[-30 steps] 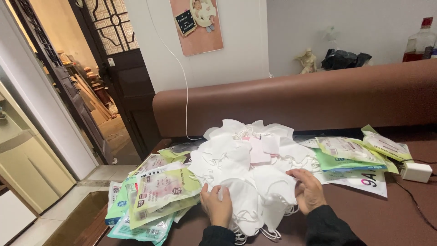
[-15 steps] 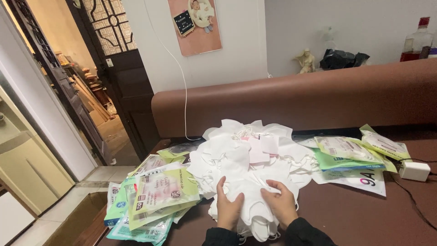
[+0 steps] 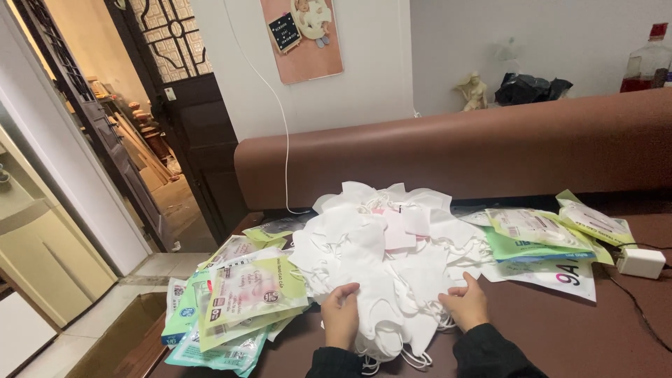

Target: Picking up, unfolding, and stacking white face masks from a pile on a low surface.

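A big heap of white face masks [image 3: 381,241] lies on a brown table [image 3: 595,329]. My left hand [image 3: 341,315] grips the near edge of a stack of white masks [image 3: 392,308] at the front of the heap. On the stack's right side my right hand [image 3: 465,304] presses against the masks with its fingers curled around them. Elastic ear loops hang off the table's front edge below the stack. Both forearms wear dark sleeves.
Green and white mask packets [image 3: 241,297] are piled at the left of the table, more packets [image 3: 539,234] at the right. A white charger block [image 3: 640,262] with a cable sits far right. A brown padded backrest [image 3: 455,147] runs behind. An open doorway [image 3: 119,140] is at left.
My hands went from wide apart around the stack to close together on it, then spread a little again. The stack now sits bunched between them.
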